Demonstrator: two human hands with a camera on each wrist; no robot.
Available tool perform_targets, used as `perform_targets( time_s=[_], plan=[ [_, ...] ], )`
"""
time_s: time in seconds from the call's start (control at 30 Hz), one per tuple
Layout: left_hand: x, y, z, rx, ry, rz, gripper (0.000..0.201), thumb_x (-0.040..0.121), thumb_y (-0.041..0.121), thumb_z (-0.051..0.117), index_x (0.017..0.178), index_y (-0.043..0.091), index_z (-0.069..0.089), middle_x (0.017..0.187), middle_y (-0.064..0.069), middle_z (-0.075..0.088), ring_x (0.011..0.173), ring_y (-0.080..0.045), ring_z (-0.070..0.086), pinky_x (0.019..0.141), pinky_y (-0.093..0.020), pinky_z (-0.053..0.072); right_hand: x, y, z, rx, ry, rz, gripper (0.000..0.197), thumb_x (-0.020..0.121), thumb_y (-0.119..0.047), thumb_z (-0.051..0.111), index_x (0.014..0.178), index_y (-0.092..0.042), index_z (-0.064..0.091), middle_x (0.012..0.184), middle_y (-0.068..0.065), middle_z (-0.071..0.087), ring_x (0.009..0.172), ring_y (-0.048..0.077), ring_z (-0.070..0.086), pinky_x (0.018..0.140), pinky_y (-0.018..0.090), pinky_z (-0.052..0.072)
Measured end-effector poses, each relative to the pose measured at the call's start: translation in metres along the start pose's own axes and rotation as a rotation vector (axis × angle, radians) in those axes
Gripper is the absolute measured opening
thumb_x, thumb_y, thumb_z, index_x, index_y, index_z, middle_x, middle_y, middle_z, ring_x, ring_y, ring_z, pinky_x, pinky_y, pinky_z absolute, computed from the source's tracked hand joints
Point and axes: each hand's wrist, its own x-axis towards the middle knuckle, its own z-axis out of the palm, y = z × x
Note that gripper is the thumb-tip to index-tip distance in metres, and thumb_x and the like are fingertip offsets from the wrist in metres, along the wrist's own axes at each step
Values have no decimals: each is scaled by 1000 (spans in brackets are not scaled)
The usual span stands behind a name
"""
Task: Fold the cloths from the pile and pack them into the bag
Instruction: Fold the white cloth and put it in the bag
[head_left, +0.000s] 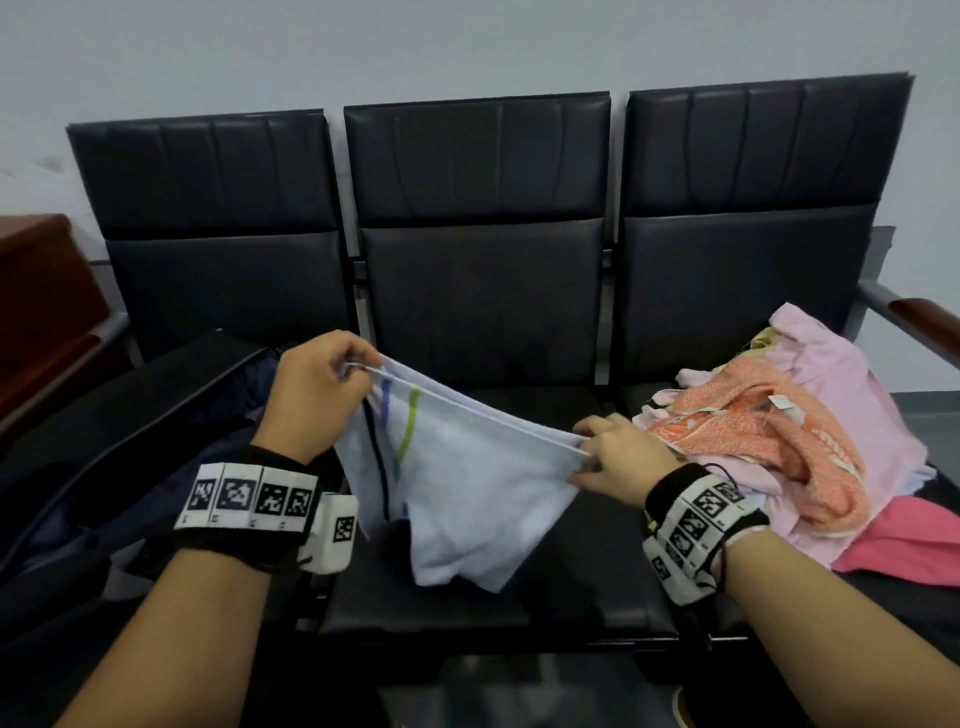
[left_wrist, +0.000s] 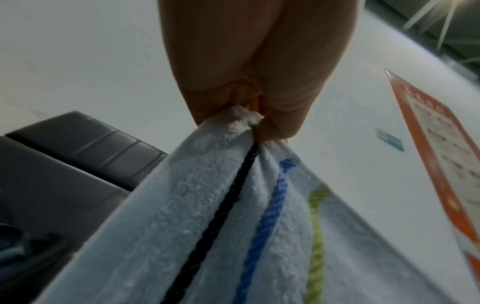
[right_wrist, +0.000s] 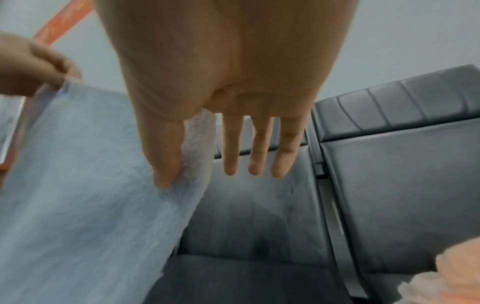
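Observation:
A white towel (head_left: 467, 483) with black, blue and green stripes hangs stretched over the middle seat between both hands. My left hand (head_left: 363, 371) pinches its striped corner; in the left wrist view the hand (left_wrist: 249, 115) has that corner of the towel (left_wrist: 207, 216) bunched in its curled fingers. My right hand (head_left: 589, 447) pinches the opposite top corner. In the right wrist view the right hand (right_wrist: 179, 170) presses its thumb on the towel (right_wrist: 85, 174), with three fingers straight. The cloth pile, orange (head_left: 769, 431) and pink (head_left: 831, 364), lies on the right seat. A dark bag (head_left: 156, 395) lies open on the left seat.
A bench of three black padded seats (head_left: 483, 312) stands against a pale wall. A wooden armrest (head_left: 930, 317) sticks out at the right and a brown cabinet (head_left: 41, 291) stands at the left. A magenta cloth (head_left: 909, 540) lies at the pile's front edge.

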Motion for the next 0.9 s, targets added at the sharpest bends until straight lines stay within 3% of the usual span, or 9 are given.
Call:
perform_targets(
  time_s=[0.1,0.2,0.3,0.43,0.57,0.77,0.9],
  plan=[
    [-1,-15,-2,84,-8,-41,27,77,-12,58,85,11,69,86,0,68,84,-18,63,80,-28,48,0,5,-27,183,165,-60,20,84,-39,71,91,-20,76,130,-7,60,116,17,52,95,30,43],
    [-1,-29,-5,111,-25,-104,25,81,-10,59,90,11,70,89,-1,69,87,-18,63,79,-27,45,-3,2,-53,497,331,-146,8,79,-19,78,74,-15,73,95,-6,70,89,10,64,79,28,48],
    [-1,-35,-7,143,-36,-96,24,82,-9,61,91,10,72,89,-1,70,87,-19,64,79,-26,43,-4,-1,-72,665,382,-130,18,78,-15,81,67,-22,68,76,-6,65,73,9,63,70,27,50],
    [1,-37,-9,163,-48,-50,23,83,-9,62,92,9,73,90,-2,71,87,-17,64,81,-26,44,-3,0,-81,730,392,-108,19,84,-20,76,67,-20,68,77,-3,67,73,12,62,71,30,49],
    [-1,-39,-10,167,-68,-27,16,87,-4,67,94,9,74,91,-1,71,89,-17,65,82,-26,45,-4,4,-83,770,535,-70,7,86,-18,74,81,-14,74,84,-2,72,82,16,67,76,31,54],
    [-3,-35,-10,146,-96,-20,13,88,1,69,94,11,74,90,1,71,88,-17,65,83,-27,47,-10,10,-83,760,612,10,6,83,-17,78,79,-20,76,77,-7,72,72,10,66,66,31,55],
    [-7,-31,-15,78,-93,-6,17,88,1,68,91,17,72,88,9,69,86,-2,64,80,-9,44,-17,11,-84,832,628,70,10,77,-15,83,75,-20,75,75,-5,71,72,15,67,65,32,56]
  ],
)
